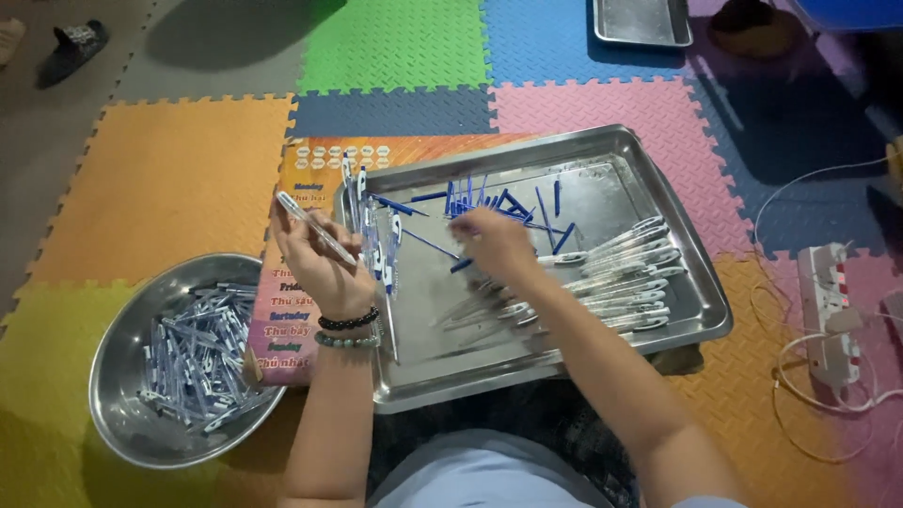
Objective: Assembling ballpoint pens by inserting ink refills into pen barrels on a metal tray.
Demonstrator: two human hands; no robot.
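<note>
My left hand (318, 259) holds a clear pen barrel (315, 228), raised at a slant over the left edge of a large steel tray (602, 183). My right hand (494, 243) reaches into the tray's middle and pinches a blue refill (461, 265). More loose blue refills (499, 205) lie scattered at the tray's far side. A row of clear pen barrels (625, 273) lies at the tray's right. Several pens with blue clips (376, 235) stand along the tray's left rim. Two bead bracelets sit on my left wrist.
A round steel bowl (122, 376) at lower left holds a heap of assembled pens (198, 353). A printed board (287, 310) lies under the tray. Coloured foam mats cover the floor. A power strip (828, 310) with white cables lies at right; another steel tray (642, 21) at top.
</note>
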